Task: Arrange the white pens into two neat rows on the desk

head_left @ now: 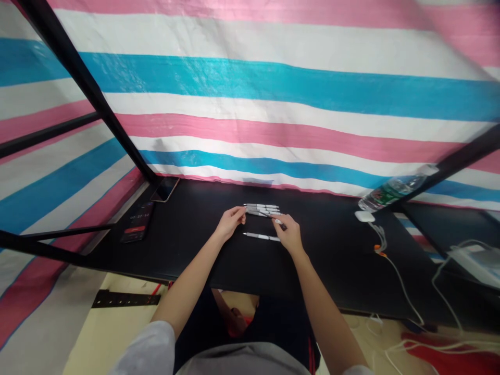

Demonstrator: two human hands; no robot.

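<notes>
Several white and grey pens lie side by side in a row on the black table. My left hand is at the left ends of the row, its fingers pressed together at the pen tips. At the right ends is my right hand, its fingers closed round a pen that slants over the nearest pens of the row. A separate pen lies a little nearer to me, its right end beside my right hand.
Two phones lie at the left. A clear bottle, a white charger and cables are at the right. Black frame bars and striped sheeting surround the table.
</notes>
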